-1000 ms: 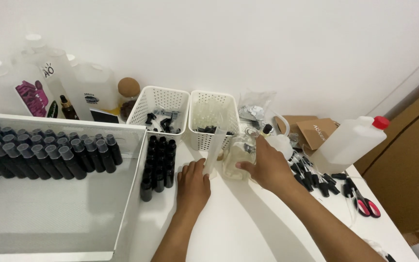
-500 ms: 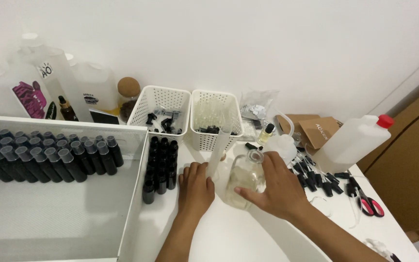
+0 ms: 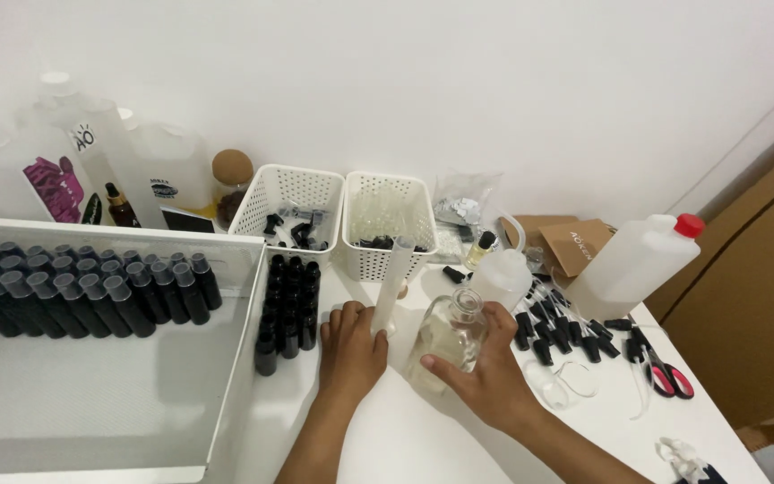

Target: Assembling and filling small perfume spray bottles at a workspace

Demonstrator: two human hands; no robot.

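Our right hand (image 3: 485, 372) grips the flask (image 3: 448, 336) at counter centre; our left hand (image 3: 351, 345) pinches the cylinder (image 3: 390, 287) at its ten o'clock. That tall cylinder looks tippy, and a nudge could spill liquid onto the vials (image 3: 288, 305).

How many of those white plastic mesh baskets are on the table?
2. The left basket stands against the wall holding small black parts; the right basket stands beside it, behind the tall measuring cylinder. None appear hidden.
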